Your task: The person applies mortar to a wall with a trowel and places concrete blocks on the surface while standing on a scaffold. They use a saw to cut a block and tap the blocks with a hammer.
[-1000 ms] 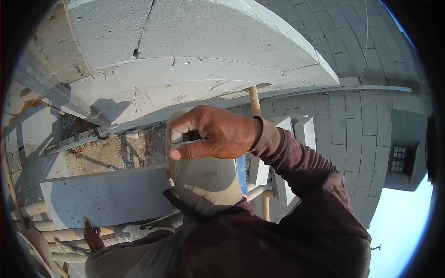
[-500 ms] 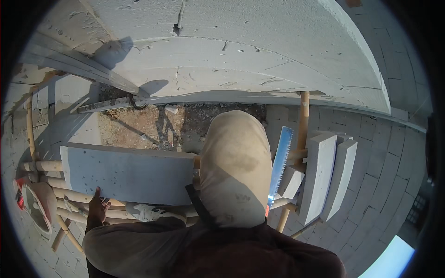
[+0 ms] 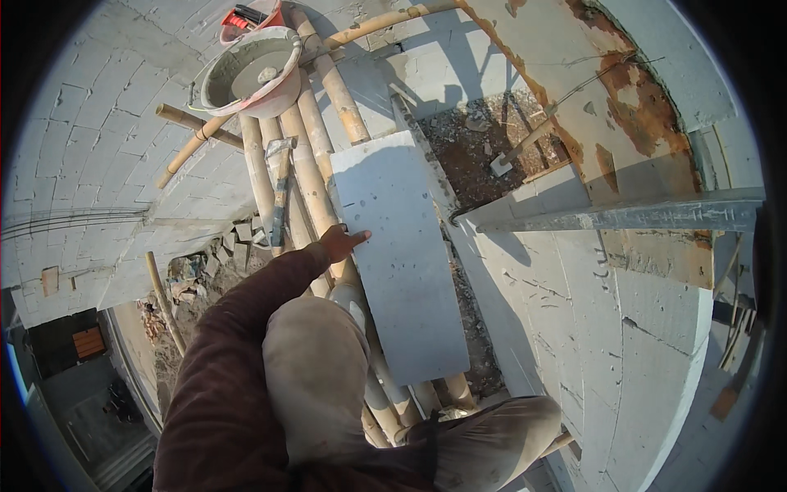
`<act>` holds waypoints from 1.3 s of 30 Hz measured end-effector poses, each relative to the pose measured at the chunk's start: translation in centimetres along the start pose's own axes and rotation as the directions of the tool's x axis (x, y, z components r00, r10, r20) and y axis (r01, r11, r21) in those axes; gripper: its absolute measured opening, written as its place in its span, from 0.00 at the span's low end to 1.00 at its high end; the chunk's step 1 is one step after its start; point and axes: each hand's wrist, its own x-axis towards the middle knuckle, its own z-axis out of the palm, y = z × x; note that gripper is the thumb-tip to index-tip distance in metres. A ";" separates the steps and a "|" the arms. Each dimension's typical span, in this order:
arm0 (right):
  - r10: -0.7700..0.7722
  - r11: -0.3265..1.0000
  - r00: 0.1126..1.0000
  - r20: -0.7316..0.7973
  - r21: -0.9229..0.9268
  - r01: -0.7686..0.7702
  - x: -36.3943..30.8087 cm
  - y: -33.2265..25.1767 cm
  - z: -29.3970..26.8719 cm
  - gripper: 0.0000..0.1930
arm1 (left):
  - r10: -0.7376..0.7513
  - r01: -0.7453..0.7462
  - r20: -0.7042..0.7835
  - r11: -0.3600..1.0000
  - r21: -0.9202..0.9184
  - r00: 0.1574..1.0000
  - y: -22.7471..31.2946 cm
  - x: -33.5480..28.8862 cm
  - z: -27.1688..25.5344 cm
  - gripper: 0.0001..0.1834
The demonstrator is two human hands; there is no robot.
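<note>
A long pale grey aerated concrete block (image 3: 402, 279) lies flat across bamboo poles, in the middle of the head view. My left hand (image 3: 338, 243) is at the block's left edge, with one digit laid over the top face and the rest at its side, partly hidden. Left of that hand, a hammer (image 3: 280, 197) with a dark, worn handle rests along the poles. Farther off stands a mortar bucket (image 3: 288, 92) with grey mix and a lump inside. My right hand is out of view.
Bamboo poles (image 3: 307, 164) form the platform under the block. Behind the mortar bucket sits a red bucket (image 3: 232, 34) holding a tool. A grey post (image 3: 623, 216) juts in from the right beside a block wall (image 3: 574, 303). Rubble-strewn ground (image 3: 467, 156) shows below.
My view has swung left, so the block now runs away from me and the buckets are ahead. The blue saw and smaller blocks have left view. My left hand stays at the block's edge.
</note>
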 end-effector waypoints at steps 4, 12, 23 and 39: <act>-0.007 0.989 0.999 -0.040 -0.149 0.001 -6.0 -0.3 -7.5 0.24 | 0.082 -0.075 -0.071 0.992 0.097 0.994 0.8 -0.2 0.6 0.40; -0.076 0.837 0.988 -0.138 -0.546 -0.012 -26.6 1.1 -27.2 0.27 | -0.042 0.087 -0.283 0.985 0.148 0.958 2.3 -6.2 4.7 0.45; -0.495 0.863 0.863 0.099 -0.059 0.502 -24.1 -30.2 -22.0 0.14 | 0.329 -0.233 0.090 0.426 0.874 0.940 0.2 -13.7 9.1 0.47; -0.650 0.760 0.734 0.197 0.155 0.631 -14.9 -45.6 -4.7 0.13 | 0.208 -0.366 0.302 0.563 0.741 0.930 1.8 -13.6 4.9 0.36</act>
